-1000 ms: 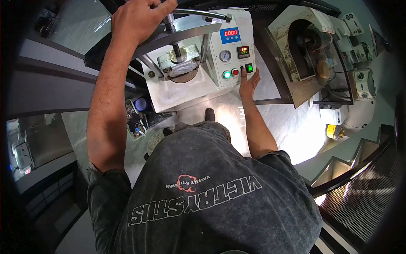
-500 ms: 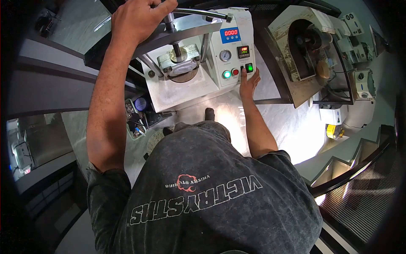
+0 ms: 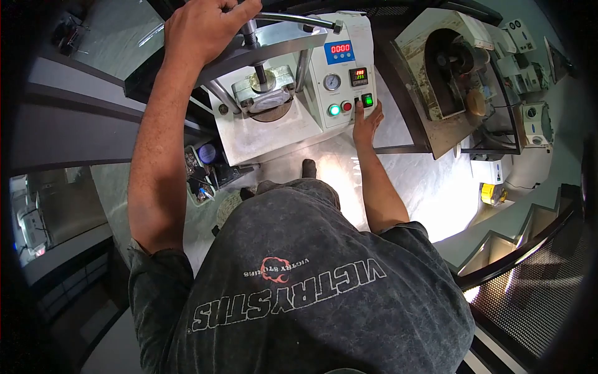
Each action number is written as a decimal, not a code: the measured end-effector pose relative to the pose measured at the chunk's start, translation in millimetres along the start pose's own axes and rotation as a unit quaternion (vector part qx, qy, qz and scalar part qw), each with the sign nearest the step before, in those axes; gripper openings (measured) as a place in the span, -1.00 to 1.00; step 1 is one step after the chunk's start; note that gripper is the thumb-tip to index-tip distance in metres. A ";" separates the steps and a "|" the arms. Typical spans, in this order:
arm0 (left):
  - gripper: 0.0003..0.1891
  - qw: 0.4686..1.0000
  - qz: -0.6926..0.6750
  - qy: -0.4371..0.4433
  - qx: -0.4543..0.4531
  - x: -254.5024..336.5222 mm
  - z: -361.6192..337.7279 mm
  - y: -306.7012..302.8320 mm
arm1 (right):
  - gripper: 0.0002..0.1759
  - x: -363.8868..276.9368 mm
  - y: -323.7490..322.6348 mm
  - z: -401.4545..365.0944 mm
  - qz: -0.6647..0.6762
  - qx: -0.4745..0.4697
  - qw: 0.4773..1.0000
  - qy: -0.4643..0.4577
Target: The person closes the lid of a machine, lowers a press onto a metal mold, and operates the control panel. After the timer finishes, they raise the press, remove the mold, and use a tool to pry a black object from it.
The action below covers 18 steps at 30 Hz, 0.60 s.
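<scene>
My left hand [image 3: 202, 28] is closed around the metal handle bar [image 3: 293, 20] at the top of a white press machine [image 3: 274, 128]. Under the screw shaft, a metal press head [image 3: 266, 87] sits low over a round plate. My right hand [image 3: 366, 121] rests flat on the machine's control panel [image 3: 342, 78], its fingertips at a small switch beside the lit green switch [image 3: 367, 100]. The panel also shows a blue display reading 0000, a round gauge, a green button [image 3: 334, 110] and a red button [image 3: 346, 106].
A second worn machine with a dark arched opening [image 3: 445, 68] stands to the right on a black frame. White boxes and devices [image 3: 529, 118] lie further right. Wires and small parts [image 3: 202, 168] hang below the press. A dark bench [image 3: 56, 124] runs along the left.
</scene>
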<state>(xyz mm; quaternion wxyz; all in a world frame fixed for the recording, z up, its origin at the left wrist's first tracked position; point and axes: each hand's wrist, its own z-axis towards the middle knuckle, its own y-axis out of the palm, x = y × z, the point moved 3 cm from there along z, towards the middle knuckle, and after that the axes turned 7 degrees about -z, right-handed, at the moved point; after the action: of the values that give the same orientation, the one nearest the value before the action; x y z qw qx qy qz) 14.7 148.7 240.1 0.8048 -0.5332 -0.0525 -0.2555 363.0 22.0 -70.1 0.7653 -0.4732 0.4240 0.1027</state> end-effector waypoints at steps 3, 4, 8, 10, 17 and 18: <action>-0.32 1.000 0.002 0.002 -0.002 2.5 0.7 -2.9 | -0.10 1.2 1.3 0.3 0.005 0.004 1.000 0.009; -0.32 1.000 -0.004 -0.001 -0.012 3.4 0.7 -3.6 | -0.10 2.3 1.5 0.2 0.006 0.006 1.000 0.020; -0.32 1.000 0.001 0.003 0.002 2.5 0.3 -1.9 | -0.10 1.6 1.0 -0.3 0.010 -0.002 0.999 0.036; -0.33 1.000 -0.006 -0.005 -0.003 2.0 0.1 -1.0 | -0.11 1.5 0.8 0.0 0.005 0.000 1.000 0.025; -0.34 1.000 0.000 0.006 -0.009 3.8 1.7 -3.6 | -0.12 1.6 1.5 -0.7 -0.003 0.013 1.000 0.010; -0.34 1.000 0.001 0.000 -0.012 5.1 1.2 -4.3 | -0.12 1.4 1.2 -0.8 -0.001 0.012 1.000 0.008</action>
<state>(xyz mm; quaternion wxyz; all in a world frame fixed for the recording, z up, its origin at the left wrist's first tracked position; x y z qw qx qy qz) 17.3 146.7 246.0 0.7987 -0.5427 -0.0493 -0.2551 362.8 21.7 -72.1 0.7677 -0.4652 0.4307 0.0934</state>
